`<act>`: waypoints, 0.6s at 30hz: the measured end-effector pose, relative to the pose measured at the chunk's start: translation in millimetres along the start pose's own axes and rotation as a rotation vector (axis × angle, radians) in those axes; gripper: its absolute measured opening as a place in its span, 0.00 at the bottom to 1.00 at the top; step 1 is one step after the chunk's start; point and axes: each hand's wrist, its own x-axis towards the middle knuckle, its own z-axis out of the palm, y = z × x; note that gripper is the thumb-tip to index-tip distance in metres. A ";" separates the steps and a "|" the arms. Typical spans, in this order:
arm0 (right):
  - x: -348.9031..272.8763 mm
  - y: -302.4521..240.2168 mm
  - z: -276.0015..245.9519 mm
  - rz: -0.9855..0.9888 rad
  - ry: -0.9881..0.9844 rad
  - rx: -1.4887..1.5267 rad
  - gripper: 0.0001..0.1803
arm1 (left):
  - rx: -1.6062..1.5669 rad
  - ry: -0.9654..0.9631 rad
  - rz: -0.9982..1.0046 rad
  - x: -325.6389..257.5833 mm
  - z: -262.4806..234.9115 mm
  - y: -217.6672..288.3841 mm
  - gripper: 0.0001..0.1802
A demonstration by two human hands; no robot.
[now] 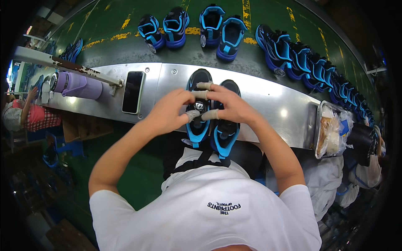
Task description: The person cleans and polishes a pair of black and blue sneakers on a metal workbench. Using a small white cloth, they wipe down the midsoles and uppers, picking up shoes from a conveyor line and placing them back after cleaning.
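A pair of black sneakers with bright blue collars lies on the metal ledge before me, heels toward my body. My left hand point(171, 111) and my right hand point(232, 104) close in from both sides over the left sneaker point(199, 77), fingers bent and pinching at its tongue and lacing area. A small shiny round piece point(199, 106) shows between the fingertips; whether it is a lace dial I cannot tell. Beige cloth finger covers wrap several of my fingertips. Partly under my right hand lies the other sneaker point(228, 130), toe pointing away.
Along the metal ledge point(264, 90) stand a phone point(133, 92), a purple bottle point(83, 85) and a metal tray point(317, 129) of plastic-wrapped items. A rusty bar point(71, 66) crosses at left. Beyond, more sneakers point(176, 26) stand on the green conveyor belt point(113, 44). Another person point(35, 117) works far left.
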 end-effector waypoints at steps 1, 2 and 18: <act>3.0 -6.3 -1.8 0.018 -0.040 -0.080 0.32 | -0.140 -0.016 -0.216 -10.3 0.1 3.6 0.08; 5.4 -8.7 -0.8 0.036 -0.080 -0.161 0.30 | -0.281 -0.034 -0.431 -21.0 1.4 5.7 0.06; 28.3 -24.3 -16.2 0.203 -0.010 -0.323 0.28 | 0.123 -0.107 0.098 -50.6 48.8 63.6 0.22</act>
